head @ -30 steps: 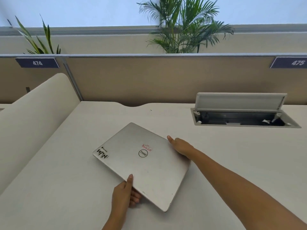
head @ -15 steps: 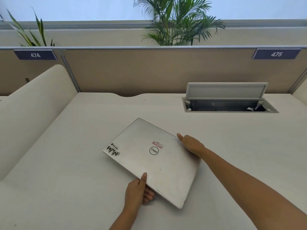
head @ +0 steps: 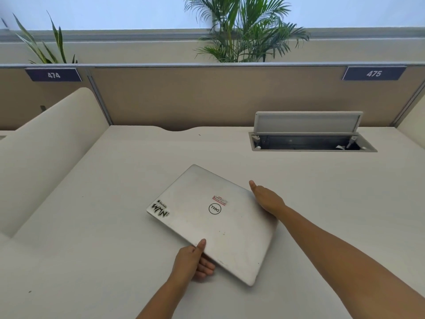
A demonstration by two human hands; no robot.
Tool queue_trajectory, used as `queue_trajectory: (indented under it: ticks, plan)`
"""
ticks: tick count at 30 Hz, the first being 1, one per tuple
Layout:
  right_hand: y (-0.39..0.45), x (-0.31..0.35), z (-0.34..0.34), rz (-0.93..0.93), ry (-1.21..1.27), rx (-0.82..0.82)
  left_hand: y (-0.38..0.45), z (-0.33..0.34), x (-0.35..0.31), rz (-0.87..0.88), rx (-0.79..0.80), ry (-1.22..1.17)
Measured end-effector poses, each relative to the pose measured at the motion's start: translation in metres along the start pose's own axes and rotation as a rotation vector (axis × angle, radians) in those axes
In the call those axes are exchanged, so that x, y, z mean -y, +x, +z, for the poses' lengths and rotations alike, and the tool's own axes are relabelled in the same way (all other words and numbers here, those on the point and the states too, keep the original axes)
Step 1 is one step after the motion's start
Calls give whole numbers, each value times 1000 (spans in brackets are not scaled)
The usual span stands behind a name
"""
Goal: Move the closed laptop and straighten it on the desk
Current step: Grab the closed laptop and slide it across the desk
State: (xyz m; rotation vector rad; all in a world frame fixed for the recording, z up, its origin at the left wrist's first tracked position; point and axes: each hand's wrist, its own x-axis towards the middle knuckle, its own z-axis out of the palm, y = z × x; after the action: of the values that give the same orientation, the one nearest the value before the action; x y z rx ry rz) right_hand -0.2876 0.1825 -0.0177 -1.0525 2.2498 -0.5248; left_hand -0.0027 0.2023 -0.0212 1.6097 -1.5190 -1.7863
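Note:
A closed silver laptop (head: 207, 222) with a round logo and stickers sits askew near the middle of the pale desk (head: 103, 226), one corner pointing away from me. My left hand (head: 193, 261) grips its near-left edge, thumb on the lid and fingers curled underneath, so that edge is lifted slightly. My right hand (head: 266, 199) holds the far-right edge, thumb along the lid and fingers hidden behind it.
An open cable hatch (head: 308, 134) with its flap raised is set into the desk at the back right. A tan partition (head: 207, 95) closes the back, and a curved cream divider (head: 46, 146) bounds the left. Plants (head: 243, 31) stand behind the partition.
The laptop, held in both hands, has shifted to the right across the desk over the last second. Its skewed angle looks nearly the same.

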Motion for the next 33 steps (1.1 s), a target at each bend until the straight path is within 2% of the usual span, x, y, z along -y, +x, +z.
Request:
queue_trajectory:
  ticks: [33]
  plan:
    - [-2, -5, 7, -123, -163, -88, -8, -1, -5, -56, 45, 52]
